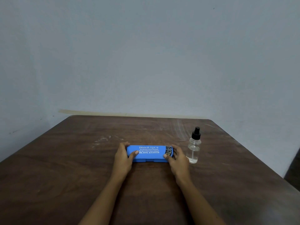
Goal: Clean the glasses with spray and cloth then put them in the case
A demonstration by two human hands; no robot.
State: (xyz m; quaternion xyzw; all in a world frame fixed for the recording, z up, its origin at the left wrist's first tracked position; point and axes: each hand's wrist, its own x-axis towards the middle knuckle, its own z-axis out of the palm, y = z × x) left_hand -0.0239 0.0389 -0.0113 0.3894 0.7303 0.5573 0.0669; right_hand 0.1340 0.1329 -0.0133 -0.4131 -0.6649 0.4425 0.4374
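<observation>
Blue case [150, 153] shut and lying flat on the brown table [65, 159], long side toward the camera. Left hand [124, 155] clasped round its left end, thumb on the lid; right hand [176, 157] clasped round its right end, thumb near the front seam. Spray bottle [194, 146] upright, just beside the right hand. No glasses, no cloth in sight; probably inside the shut case, though impossible to tell.

Likely risks from here:
- Bottle knocked over by the right hand or wrist on any outward move, being so near and tall and narrow.
- Lid springing up suddenly under thumb pressure, with the case sliding or hopping on the smooth wood.
- Contents, if any, tipped out onto the table if opened at a tilt.
- Thumbs slipping off the seam, given a hold only at the two ends.
</observation>
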